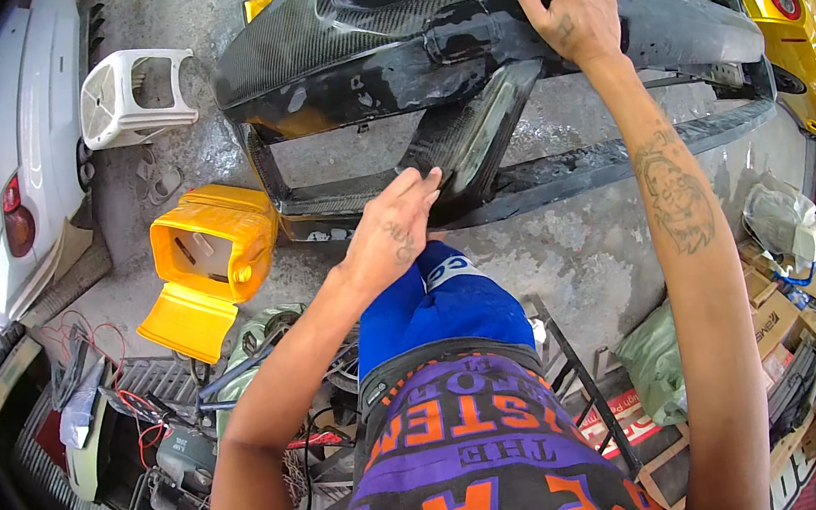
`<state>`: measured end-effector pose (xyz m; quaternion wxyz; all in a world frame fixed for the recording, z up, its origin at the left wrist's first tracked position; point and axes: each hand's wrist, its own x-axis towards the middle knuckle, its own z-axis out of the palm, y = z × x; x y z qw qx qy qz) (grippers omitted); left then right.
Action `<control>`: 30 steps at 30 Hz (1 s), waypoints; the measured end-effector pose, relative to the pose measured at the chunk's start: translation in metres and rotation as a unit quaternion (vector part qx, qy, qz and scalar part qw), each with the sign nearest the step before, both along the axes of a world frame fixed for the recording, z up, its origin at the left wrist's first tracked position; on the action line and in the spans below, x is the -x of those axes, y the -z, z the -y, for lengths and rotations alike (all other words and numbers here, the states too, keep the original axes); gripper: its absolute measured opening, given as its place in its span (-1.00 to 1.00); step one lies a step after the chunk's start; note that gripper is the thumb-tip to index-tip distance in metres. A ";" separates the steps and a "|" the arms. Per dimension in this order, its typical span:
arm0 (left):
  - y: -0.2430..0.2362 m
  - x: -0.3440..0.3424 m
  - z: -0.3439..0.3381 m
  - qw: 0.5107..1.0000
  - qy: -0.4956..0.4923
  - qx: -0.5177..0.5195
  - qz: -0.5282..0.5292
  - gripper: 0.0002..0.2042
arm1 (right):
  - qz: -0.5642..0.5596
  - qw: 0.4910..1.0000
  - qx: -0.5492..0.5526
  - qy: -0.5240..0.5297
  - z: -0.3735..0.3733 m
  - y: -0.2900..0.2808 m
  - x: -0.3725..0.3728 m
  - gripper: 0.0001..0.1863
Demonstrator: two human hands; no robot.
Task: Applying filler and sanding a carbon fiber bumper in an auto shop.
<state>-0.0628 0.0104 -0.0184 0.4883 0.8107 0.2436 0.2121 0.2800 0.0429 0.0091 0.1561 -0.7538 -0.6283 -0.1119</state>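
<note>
A large black car bumper (364, 89), partly in woven carbon fibre with dull, patchy areas, lies across the floor in front of me. My left hand (390, 227) is at its near edge, fingers bent over the foot of a slanting strut (490, 135); its thumb is mostly hidden. Farther up and to the right, my right hand (577, 19) rests on the bumper's upper part. Its index finger is stretched out toward the corner of a central opening, the thumb apart, and nothing is held in it.
Left of the bumper are a yellow plastic container (211, 247) with a cut-open flap and a white stool (133, 95). A white car body (23, 148) stands far left, a yellow car (794, 20) far right. Cardboard boxes (778, 324) and assorted parts with cables (173, 448) lie nearer me.
</note>
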 end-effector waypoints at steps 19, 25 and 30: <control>0.012 -0.016 -0.003 0.998 -0.055 -0.015 0.039 -0.80 | -0.038 0.999 0.031 -0.006 -0.009 -0.008 0.008 -0.60; 0.008 0.076 -0.052 0.987 -0.115 0.104 0.030 -0.83 | -0.055 0.996 0.073 0.004 0.008 -0.005 -0.013 -0.56; 0.084 0.331 -0.122 0.872 -0.382 0.306 -0.003 -0.80 | -0.109 0.983 0.136 -0.047 0.014 -0.009 -0.044 -0.51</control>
